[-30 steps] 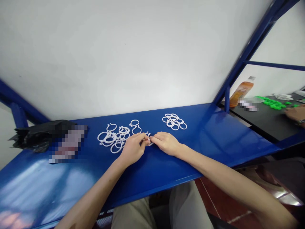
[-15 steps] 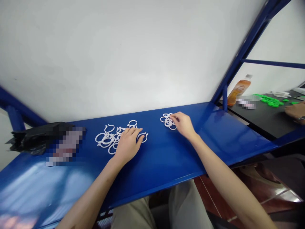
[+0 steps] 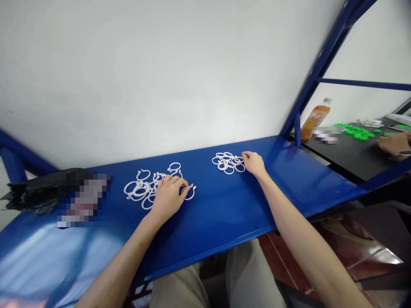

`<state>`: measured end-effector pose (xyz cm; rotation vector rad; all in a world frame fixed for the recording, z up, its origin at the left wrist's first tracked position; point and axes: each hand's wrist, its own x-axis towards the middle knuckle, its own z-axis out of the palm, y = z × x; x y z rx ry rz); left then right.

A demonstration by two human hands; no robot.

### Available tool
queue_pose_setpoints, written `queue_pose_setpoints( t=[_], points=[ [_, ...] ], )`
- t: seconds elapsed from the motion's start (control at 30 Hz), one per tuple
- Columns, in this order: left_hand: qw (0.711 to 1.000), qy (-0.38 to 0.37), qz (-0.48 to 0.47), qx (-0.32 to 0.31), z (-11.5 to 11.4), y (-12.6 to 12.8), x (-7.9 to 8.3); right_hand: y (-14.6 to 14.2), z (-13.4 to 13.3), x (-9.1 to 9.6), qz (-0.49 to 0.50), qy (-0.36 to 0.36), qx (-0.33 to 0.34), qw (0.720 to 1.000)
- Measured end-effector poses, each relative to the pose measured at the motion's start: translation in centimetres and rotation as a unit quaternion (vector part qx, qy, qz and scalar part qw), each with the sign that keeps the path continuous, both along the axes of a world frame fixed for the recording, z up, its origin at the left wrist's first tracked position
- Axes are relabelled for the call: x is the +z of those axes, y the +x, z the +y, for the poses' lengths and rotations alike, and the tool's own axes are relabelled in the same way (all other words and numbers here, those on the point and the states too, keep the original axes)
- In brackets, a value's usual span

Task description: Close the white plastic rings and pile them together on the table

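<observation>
On the blue shelf [image 3: 224,209] lie two groups of white plastic rings. My left hand [image 3: 168,194] rests on the right side of the larger loose pile [image 3: 141,188], its fingers curled and touching one ring [image 3: 190,191]. My right hand [image 3: 254,163] lies at the right edge of the smaller pile [image 3: 226,162], fingertips touching the nearest ring, fingers bent and close together. Whether either hand actually grips a ring is hidden by the fingers.
A black plastic bag [image 3: 35,190] lies at the shelf's left end. Blue frame posts [image 3: 308,81] rise at the right. Beyond them, a black table [image 3: 346,156] holds an orange bottle [image 3: 314,119], green pieces [image 3: 355,130] and another person's hand [image 3: 393,143].
My hands were together at the shelf's middle holding a ring. They parted: the right went to the smaller pile, the left to the larger pile and onto a single ring.
</observation>
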<state>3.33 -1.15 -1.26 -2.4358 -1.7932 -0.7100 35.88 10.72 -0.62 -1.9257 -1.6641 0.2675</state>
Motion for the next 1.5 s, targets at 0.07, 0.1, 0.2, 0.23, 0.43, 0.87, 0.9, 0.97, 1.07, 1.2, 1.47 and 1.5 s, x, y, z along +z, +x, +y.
queue_pose_setpoints(
  t=[0.07, 0.1, 0.2, 0.23, 0.43, 0.87, 0.9, 0.97, 1.07, 1.2, 1.47, 1.5],
  points=[
    [1.0, 0.001, -0.005, -0.007, -0.1, 0.1, 0.1, 0.0, 0.0, 0.0, -0.002, 0.002, -0.002, 1.0],
    [1.0, 0.003, -0.009, -0.01, -0.1, 0.1, 0.1, 0.0, -0.1, 0.0, -0.002, 0.001, -0.001, 1.0],
    [1.0, 0.003, -0.021, -0.015, -0.2, 0.2, 0.3, 0.0, -0.3, 0.1, -0.001, -0.003, -0.003, 1.0],
    [1.0, 0.0, -0.024, -0.015, -0.2, 0.2, 0.4, 0.0, -0.3, 0.2, -0.002, -0.003, -0.007, 1.0],
    [0.998, 0.018, -0.067, 0.0, -0.2, 0.5, 0.5, -2.3, -2.0, 1.2, -0.025, 0.163, 0.039, 0.986],
    [0.993, 0.028, -0.114, -0.015, -1.0, 2.0, 0.7, -12.3, -9.3, -0.9, 0.112, 0.126, 0.419, 0.892],
    [0.992, 0.019, -0.125, -0.023, -1.1, 2.1, 0.7, -12.2, -9.2, -1.0, 0.088, 0.14, 0.424, 0.891],
    [0.989, 0.007, -0.144, -0.038, -1.3, 2.0, 0.7, -11.9, -9.2, -1.2, 0.039, 0.16, 0.438, 0.884],
    [0.989, 0.008, -0.139, -0.056, -1.6, 1.9, 0.4, -11.5, -9.2, -1.5, -0.037, 0.186, 0.46, 0.867],
    [0.993, 0.013, -0.102, -0.064, -1.6, 1.7, 0.0, -11.4, -9.1, -2.0, -0.11, 0.215, 0.486, 0.84],
    [0.999, 0.047, -0.023, -0.004, 1.2, -0.2, 0.7, -8.0, -4.3, 0.6, 0.04, 0.241, 0.335, 0.91],
    [0.999, 0.047, -0.011, 0.023, 1.6, -0.7, 0.5, -6.6, -3.0, 1.1, 0.048, 0.231, 0.276, 0.932]
  ],
)
